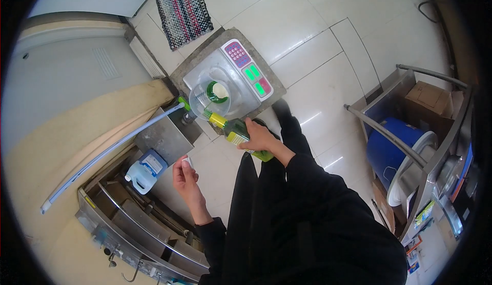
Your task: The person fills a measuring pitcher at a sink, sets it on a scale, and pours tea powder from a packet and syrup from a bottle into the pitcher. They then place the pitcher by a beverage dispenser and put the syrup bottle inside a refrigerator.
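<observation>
My right hand (262,137) is wrapped round a green glass bottle (236,126) with a yellow neck. The bottle is tilted, its mouth at the rim of a clear plastic measuring jug (199,100). Green liquid (210,91) and a pale round patch show inside the jug; whether a stream is running from the bottle is hard to make out. Under the jug is a digital scale (229,87) with lit green displays. Lower left, my left hand (188,185) is raised and pinches a small white piece, possibly a cap, between thumb and fingers.
The scale stands on a grey slab (274,85) on the tiled floor. A woven mat (183,12) lies beyond it. At left are a long-handled blue pole (110,154) and a pale blue jug of liquid (146,171). A metal rack at right holds a blue drum (392,146) and a cardboard box (429,100).
</observation>
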A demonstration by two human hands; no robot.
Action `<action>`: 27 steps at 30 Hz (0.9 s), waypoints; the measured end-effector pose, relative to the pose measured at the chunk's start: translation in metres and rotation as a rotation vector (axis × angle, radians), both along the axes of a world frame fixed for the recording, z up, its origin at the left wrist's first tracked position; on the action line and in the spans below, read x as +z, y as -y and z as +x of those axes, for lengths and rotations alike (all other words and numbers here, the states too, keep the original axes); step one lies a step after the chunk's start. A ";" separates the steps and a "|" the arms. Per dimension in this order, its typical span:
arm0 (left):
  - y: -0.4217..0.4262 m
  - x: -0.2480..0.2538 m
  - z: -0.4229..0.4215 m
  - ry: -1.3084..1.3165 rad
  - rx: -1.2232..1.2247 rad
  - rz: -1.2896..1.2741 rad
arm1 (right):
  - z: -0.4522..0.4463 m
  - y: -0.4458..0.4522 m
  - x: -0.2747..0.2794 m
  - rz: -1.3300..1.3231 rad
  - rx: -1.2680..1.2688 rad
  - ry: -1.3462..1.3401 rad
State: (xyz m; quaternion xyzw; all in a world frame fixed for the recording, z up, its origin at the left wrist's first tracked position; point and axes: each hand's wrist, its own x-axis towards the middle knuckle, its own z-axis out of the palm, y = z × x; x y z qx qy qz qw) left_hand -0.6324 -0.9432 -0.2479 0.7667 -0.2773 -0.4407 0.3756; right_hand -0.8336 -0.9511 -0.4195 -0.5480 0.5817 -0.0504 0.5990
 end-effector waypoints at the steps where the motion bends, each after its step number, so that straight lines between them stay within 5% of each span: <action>1: 0.000 0.000 0.000 -0.002 -0.001 -0.003 | 0.000 0.000 0.001 0.010 0.002 0.001; 27: 0.005 0.000 -0.003 0.018 0.028 -0.028 | 0.000 0.004 0.007 0.027 0.003 0.002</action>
